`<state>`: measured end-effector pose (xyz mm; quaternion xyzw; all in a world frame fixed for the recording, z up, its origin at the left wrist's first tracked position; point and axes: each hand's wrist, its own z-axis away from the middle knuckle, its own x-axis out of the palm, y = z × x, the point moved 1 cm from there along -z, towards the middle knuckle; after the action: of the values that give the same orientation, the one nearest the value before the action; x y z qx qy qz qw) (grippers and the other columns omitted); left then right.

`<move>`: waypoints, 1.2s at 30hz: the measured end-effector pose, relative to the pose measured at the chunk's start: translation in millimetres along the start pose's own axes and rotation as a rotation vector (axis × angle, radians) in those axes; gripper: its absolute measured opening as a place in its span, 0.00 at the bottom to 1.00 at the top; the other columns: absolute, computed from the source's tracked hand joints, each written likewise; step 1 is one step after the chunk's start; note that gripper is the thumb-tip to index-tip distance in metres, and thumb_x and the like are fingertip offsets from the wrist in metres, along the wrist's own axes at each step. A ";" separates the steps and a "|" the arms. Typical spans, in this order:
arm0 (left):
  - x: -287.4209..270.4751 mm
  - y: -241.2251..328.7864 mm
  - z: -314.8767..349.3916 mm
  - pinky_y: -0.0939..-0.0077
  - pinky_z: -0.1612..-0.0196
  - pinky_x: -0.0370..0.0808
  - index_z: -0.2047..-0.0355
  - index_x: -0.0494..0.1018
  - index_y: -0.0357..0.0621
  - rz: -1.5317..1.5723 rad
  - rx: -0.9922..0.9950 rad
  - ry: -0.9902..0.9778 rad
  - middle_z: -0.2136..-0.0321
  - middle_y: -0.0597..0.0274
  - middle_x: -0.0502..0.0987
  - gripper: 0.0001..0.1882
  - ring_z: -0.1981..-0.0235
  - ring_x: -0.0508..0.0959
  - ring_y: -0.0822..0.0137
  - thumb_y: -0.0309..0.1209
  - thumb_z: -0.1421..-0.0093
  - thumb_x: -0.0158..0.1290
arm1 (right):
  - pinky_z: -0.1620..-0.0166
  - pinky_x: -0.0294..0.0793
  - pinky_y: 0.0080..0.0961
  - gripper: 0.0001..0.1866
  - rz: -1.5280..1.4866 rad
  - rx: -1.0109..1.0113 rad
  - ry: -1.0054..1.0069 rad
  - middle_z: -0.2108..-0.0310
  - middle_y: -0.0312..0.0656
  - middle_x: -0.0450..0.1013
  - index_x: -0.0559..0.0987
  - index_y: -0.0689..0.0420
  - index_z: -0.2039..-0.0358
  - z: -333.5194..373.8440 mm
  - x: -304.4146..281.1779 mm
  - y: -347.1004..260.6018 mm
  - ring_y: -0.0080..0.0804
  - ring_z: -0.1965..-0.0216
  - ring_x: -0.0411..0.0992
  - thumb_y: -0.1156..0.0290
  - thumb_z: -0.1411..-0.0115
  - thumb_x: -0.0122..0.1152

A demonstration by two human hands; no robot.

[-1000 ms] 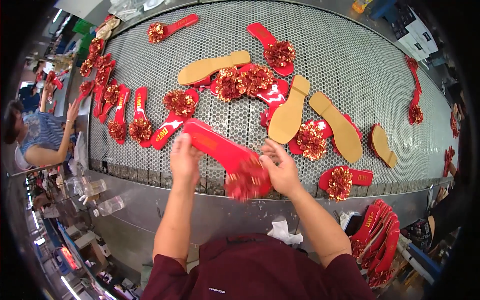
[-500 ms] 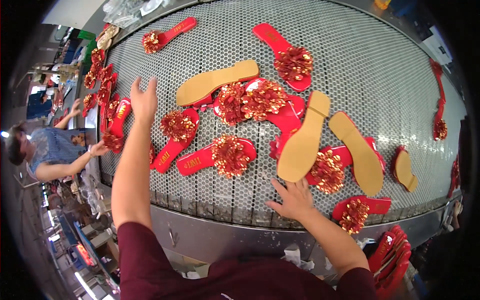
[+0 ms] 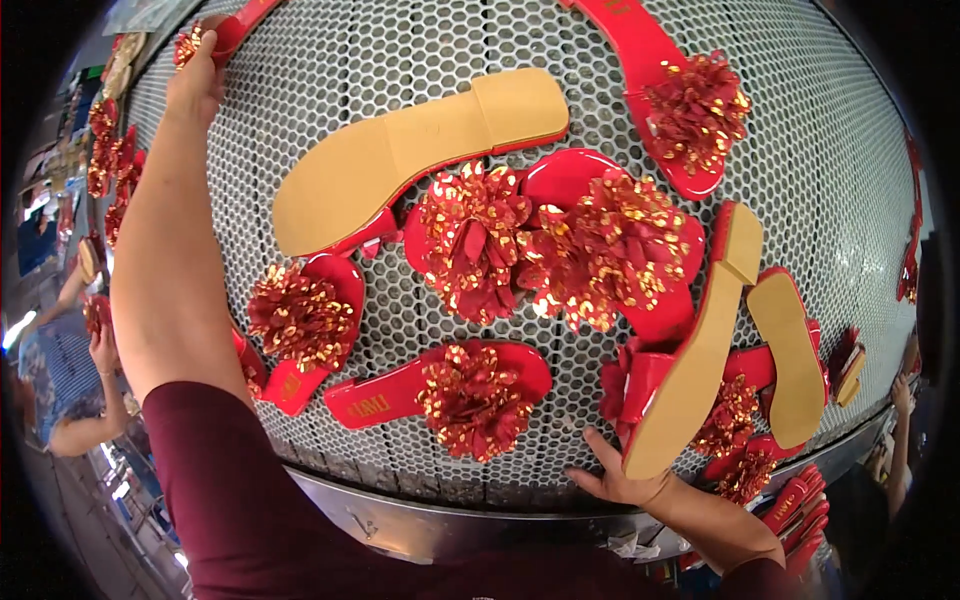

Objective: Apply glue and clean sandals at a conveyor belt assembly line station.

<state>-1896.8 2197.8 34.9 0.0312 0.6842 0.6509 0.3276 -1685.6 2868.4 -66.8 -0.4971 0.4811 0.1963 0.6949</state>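
At the far left of the perforated metal surface, my left hand (image 3: 197, 85) closes on the flower end of a red slide sandal (image 3: 232, 35); some of its fingers are hidden. My right hand (image 3: 628, 482), near the front edge, grips the toe end of another red slide sandal (image 3: 690, 375). That one is tipped on its side, tan sole facing right, and hides part of the fingers. Between my arms lie a sole-up sandal (image 3: 420, 150), two overlapping sandals with red-and-gold flowers (image 3: 610, 250), and a flowered sandal (image 3: 475, 400) lying upright.
Another flowered sandal (image 3: 695, 120) lies at the back right, and a sole-up one (image 3: 790, 350) at the right. Red sandals (image 3: 795, 515) are stacked below the front edge (image 3: 400, 520). A co-worker (image 3: 65, 390) handles sandals at the left.
My view has moved closer to the surface. My left hand has reached farther out and taken hold of the far sandal. The sandal at my right hand has tipped from sole-up onto its side.
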 end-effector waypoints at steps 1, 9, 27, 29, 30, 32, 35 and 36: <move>6.4 -8.7 -4.8 0.76 0.71 0.67 0.61 0.71 0.45 0.084 0.040 0.012 0.73 0.67 0.74 0.23 0.73 0.71 0.75 0.46 0.49 0.64 | 0.54 0.67 0.51 0.35 -0.035 -0.001 -0.019 0.57 0.58 0.67 0.76 0.53 0.53 -0.7 0.7 1.3 0.58 0.55 0.66 0.46 0.58 0.70; 7.0 0.8 112.0 0.86 0.75 0.63 0.61 0.73 0.49 0.352 0.134 -0.150 0.73 0.72 0.74 0.13 0.76 0.71 0.79 0.39 0.42 0.59 | 0.56 0.70 0.47 0.30 0.089 0.008 -0.104 0.68 0.45 0.74 0.77 0.55 0.56 -11.4 -18.5 -5.5 0.48 0.60 0.72 0.43 0.50 0.60; -171.0 -56.0 756.6 0.79 0.62 0.70 0.54 0.67 0.39 0.482 -0.131 -0.289 0.63 0.66 0.75 0.15 0.66 0.73 0.75 0.26 0.42 0.55 | 0.50 0.71 0.25 0.30 -1.819 0.321 0.397 0.50 0.45 0.70 0.57 0.64 0.39 132.8 -80.0 -158.4 0.29 0.51 0.70 0.80 0.40 0.56; -188.6 -66.7 784.4 0.78 0.60 0.72 0.54 0.68 0.37 0.433 -0.148 -0.316 0.62 0.64 0.75 0.16 0.64 0.74 0.75 0.26 0.42 0.57 | 0.51 0.71 0.26 0.28 -1.717 0.317 0.420 0.51 0.44 0.71 0.58 0.64 0.40 156.0 -76.4 -171.6 0.28 0.52 0.71 0.80 0.40 0.55; -196.4 -71.0 793.7 0.78 0.60 0.72 0.54 0.68 0.37 0.440 -0.145 -0.315 0.62 0.64 0.75 0.16 0.64 0.74 0.75 0.26 0.42 0.57 | 0.51 0.72 0.26 0.26 -1.627 0.306 0.438 0.52 0.43 0.72 0.59 0.64 0.41 165.1 -74.7 -176.9 0.27 0.54 0.72 0.80 0.39 0.54; -208.1 -75.0 810.3 0.73 0.57 0.72 0.53 0.66 0.36 0.393 -0.106 -0.408 0.60 0.61 0.75 0.17 0.60 0.76 0.70 0.25 0.42 0.55 | 0.51 0.72 0.27 0.25 -1.570 0.271 0.450 0.52 0.44 0.72 0.60 0.64 0.42 179.5 -69.8 -186.3 0.26 0.54 0.72 0.79 0.38 0.53; -226.4 -74.6 831.7 0.74 0.59 0.74 0.53 0.67 0.35 0.409 -0.120 -0.421 0.61 0.60 0.76 0.18 0.62 0.77 0.70 0.28 0.42 0.57 | 0.50 0.72 0.23 0.23 -1.676 0.343 0.494 0.53 0.44 0.72 0.62 0.64 0.43 194.6 -63.6 -201.6 0.24 0.54 0.72 0.78 0.39 0.55; -231.9 -76.8 837.3 0.74 0.59 0.74 0.54 0.67 0.34 0.404 -0.115 -0.424 0.61 0.59 0.76 0.18 0.62 0.77 0.69 0.28 0.42 0.57 | 0.50 0.72 0.23 0.23 -1.673 0.339 0.494 0.53 0.44 0.72 0.62 0.64 0.43 199.0 -61.2 -206.5 0.24 0.54 0.72 0.78 0.39 0.55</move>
<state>-1276.3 2806.0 111.3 0.2832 0.5423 0.7196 0.3283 -1464.4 2967.5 98.3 -0.6046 0.1189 -0.5624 0.5514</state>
